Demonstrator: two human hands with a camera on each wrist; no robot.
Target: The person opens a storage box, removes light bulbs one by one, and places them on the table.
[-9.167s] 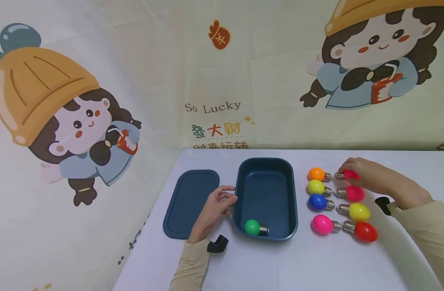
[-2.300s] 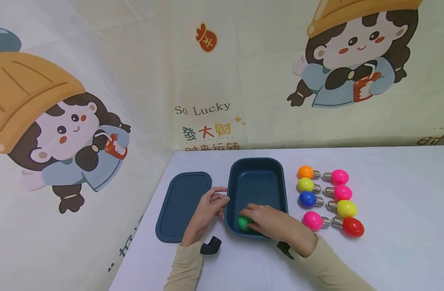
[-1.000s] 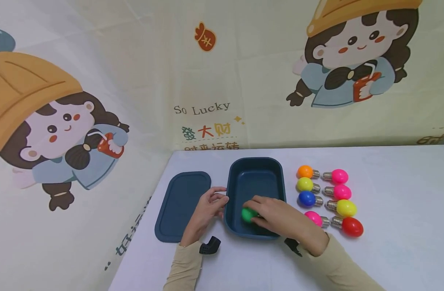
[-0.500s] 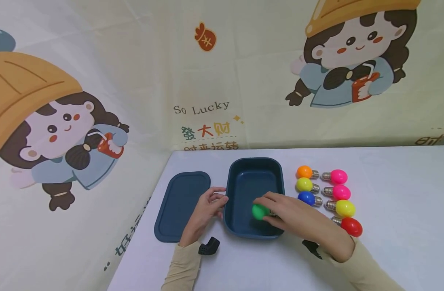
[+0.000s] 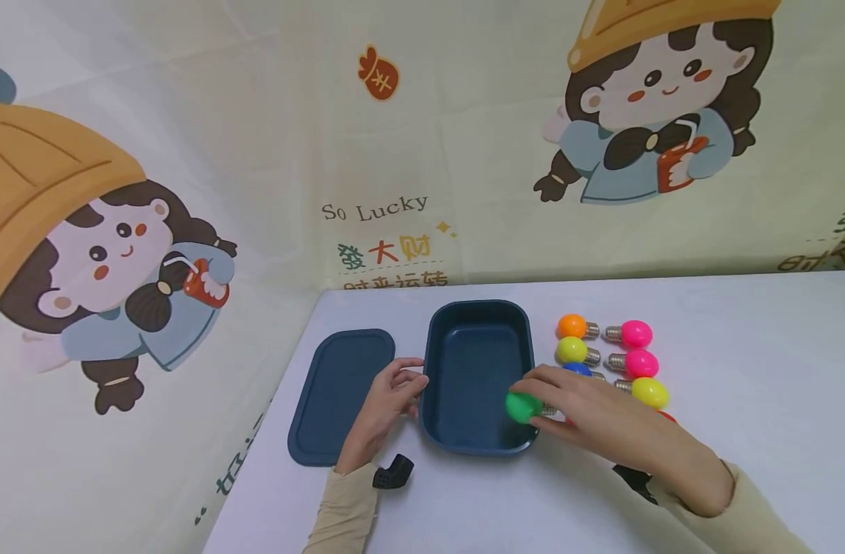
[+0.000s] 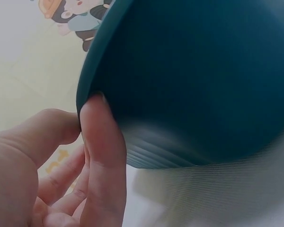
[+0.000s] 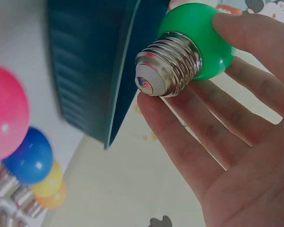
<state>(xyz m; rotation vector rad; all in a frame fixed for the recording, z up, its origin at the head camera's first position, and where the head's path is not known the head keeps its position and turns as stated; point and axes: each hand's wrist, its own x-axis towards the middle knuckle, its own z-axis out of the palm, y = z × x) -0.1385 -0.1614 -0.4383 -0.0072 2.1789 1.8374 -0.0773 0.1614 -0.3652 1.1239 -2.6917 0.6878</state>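
Note:
A green light bulb (image 5: pixel 522 407) with a silver screw base is held in my right hand (image 5: pixel 589 404), over the right rim of a dark blue rectangular box (image 5: pixel 474 442). In the right wrist view the thumb and fingers grip the bulb's green globe (image 7: pixel 201 38), its screw base bare towards the camera. My left hand (image 5: pixel 389 396) is at the box's left side. The left wrist view shows its thumb and a finger (image 6: pixel 102 137) pinching the box's edge. The other left fingers curl loosely below.
Right of the box lie coloured bulbs in two columns, among them orange (image 5: pixel 571 326), yellow (image 5: pixel 571 350) and two pink (image 5: pixel 637 334); my right hand partly covers the nearer ones. A flat dark blue lid (image 5: pixel 341 392) lies to the left. Behind the table hangs a printed cloth (image 5: pixel 284 154).
Earlier my right hand was at a far pink bulb while the green bulb lay in the box. It then gripped the green bulb and moved it rightward to the rim. My left hand stayed.

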